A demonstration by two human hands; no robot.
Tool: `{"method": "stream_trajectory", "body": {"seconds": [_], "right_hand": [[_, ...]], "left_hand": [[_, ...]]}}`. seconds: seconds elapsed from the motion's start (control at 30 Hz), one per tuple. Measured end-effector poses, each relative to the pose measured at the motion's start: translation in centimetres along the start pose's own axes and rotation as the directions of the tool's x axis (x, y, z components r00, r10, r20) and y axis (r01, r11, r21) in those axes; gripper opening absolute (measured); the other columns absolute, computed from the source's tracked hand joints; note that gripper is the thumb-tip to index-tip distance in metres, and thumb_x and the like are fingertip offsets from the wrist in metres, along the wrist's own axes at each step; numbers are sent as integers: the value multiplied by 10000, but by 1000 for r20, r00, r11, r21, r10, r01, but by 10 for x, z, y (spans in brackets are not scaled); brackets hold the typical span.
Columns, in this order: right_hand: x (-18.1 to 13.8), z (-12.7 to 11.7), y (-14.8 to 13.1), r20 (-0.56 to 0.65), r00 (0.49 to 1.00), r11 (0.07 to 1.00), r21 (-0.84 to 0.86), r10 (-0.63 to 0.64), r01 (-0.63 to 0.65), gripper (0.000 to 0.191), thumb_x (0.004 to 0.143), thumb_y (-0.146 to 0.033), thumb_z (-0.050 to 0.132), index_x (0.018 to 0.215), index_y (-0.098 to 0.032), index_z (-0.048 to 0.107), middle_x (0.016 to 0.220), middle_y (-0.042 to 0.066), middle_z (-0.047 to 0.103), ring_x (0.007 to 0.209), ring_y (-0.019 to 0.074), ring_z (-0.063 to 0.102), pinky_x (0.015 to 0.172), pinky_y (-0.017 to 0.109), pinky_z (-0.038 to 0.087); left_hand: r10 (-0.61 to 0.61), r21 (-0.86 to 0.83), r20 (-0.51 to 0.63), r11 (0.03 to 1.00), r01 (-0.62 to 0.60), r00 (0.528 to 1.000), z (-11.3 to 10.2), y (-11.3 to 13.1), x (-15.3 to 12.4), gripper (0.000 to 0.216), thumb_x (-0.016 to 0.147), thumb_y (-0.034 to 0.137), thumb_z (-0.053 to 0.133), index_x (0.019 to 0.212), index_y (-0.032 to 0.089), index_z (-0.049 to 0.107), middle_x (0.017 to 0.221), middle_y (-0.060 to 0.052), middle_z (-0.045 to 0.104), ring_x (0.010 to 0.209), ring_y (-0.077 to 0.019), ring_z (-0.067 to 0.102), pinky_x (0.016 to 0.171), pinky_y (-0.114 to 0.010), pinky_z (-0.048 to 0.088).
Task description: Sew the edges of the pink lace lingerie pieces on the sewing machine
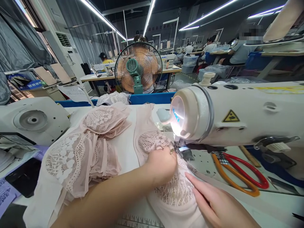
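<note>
A pale pink lace bra (pixel 174 191) lies under the lit head of a sewing machine (pixel 190 114), one cup nearer me and the other behind. My left hand (pixel 162 163) is closed on the fabric between the cups, right beside the presser foot (pixel 178 151), with its fingertips bent down and partly hidden. My right hand (pixel 213 199) rests along the right edge of the near cup, fingers stretched out and touching the lace. A narrow pale strip (pixel 201 174) runs from near the foot past this hand.
Stacked bras (pixel 68 158) lie to the left, beside a black phone (pixel 23 177) and another machine part (pixel 33 118). Scissors with orange and red handles (pixel 237 172) rest at right. A fan (pixel 137 68) stands beyond the table; people sit at machines behind.
</note>
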State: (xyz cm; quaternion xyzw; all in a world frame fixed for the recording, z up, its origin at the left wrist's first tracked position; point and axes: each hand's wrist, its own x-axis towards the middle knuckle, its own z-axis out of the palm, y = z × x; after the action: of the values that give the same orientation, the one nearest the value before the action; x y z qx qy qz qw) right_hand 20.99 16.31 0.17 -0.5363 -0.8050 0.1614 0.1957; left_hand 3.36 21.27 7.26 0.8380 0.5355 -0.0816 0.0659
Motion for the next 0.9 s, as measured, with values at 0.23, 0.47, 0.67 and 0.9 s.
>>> {"method": "stream_trajectory", "body": {"seconds": [0.23,0.47,0.67,0.9], "right_hand": [[7,-3,-2,57,998,998,-56,9,-6,540,938,-364,198,1336,-197,523,985,79,690,868,244,649,617,319,507],[19,-4,3,94,995,988,-151,-30,44,526,934,-319,191,1251,-184,589,982,102,698,827,248,662,577,309,487],[30,8,2,-13,1000,976,-219,-4,1,535,920,-316,188,1225,-178,605,877,90,701,757,258,656,580,341,478],[12,-12,1,71,997,976,-215,-15,30,472,918,-300,255,1245,-258,593,829,60,645,699,219,621,557,303,456]], "left_hand": [[-3,3,-21,1000,3,1000,-1,-1,2,518,749,161,548,1257,84,480,1066,-152,559,840,-277,611,606,-325,468],[-9,-12,-141,1000,8,990,9,-10,12,359,808,181,451,1141,114,565,993,-151,569,822,-288,610,603,-341,470],[-29,12,-242,999,33,970,8,-23,18,303,769,176,492,1040,158,627,1036,-147,543,882,-298,579,630,-348,470],[-2,60,-214,998,15,977,-10,-12,-19,356,859,319,480,1134,140,617,1392,-181,423,1240,-362,395,948,-512,410]]}}
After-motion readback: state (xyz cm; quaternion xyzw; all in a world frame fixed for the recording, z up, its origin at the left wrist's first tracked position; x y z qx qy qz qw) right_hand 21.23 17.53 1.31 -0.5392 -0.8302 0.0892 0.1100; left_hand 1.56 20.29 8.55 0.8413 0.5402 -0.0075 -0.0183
